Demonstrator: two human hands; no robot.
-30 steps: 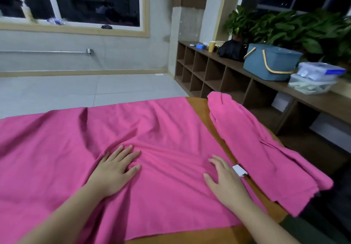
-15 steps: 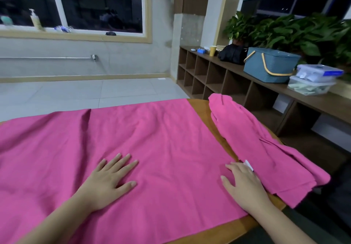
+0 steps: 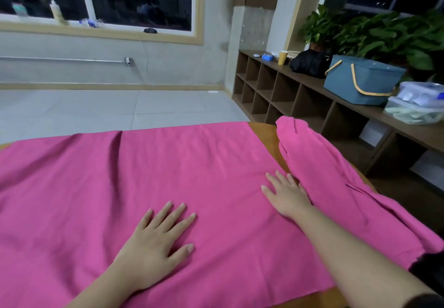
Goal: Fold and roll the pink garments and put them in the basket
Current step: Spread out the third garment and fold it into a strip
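Pink garment [image 3: 168, 175] under left hand [image 3: 153, 243] and right hand [image 3: 286, 193], fingers straight, grip apart.

The spread garment [image 3: 168, 175] is matt pink cloth, smooth with soft creases; the second garment [image 3: 336, 187] looks the same. The table [image 3: 266, 137] shows smooth wood. The basket [image 3: 360, 82] looks matt blue plastic. The shelf [image 3: 288, 91] is dark wood.

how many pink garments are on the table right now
2. A large pink garment lies spread flat under both hands; a second pink garment lies bunched along the table's right edge. More could be hidden out of frame.
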